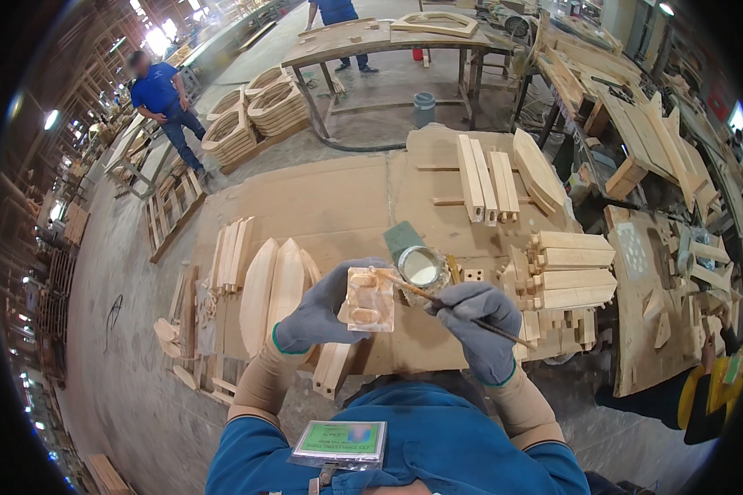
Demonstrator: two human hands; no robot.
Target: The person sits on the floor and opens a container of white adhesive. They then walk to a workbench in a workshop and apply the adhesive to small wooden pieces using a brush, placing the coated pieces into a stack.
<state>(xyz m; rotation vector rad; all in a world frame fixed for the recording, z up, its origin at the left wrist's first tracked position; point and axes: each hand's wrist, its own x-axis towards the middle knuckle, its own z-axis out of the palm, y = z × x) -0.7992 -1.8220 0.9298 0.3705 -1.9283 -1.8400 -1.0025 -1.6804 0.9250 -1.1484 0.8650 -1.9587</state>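
My left hand (322,302), in a grey glove, is closed on a pale wooden block (382,301) with two rounded tenons on its upward face. My right hand (477,323), gloved the same way, grips a thin brown stick (413,289) like a pencil. The stick's tip lies at the upper tenon; whether it has bristles I cannot make out. Just beyond the hands stands an open pot of white liquid (422,266), beside a green flat piece (402,238). Wooden parts with pointed ends (260,289) lie left of my left hand.
Cardboard (305,198) covers the worktable. Stacked wooden bars (576,272) sit at right, with more slats (479,177) at the far side. Another workbench (652,322) stands to the right, where a person in yellow and dark clothing reaches in. Two people in blue are farther off.
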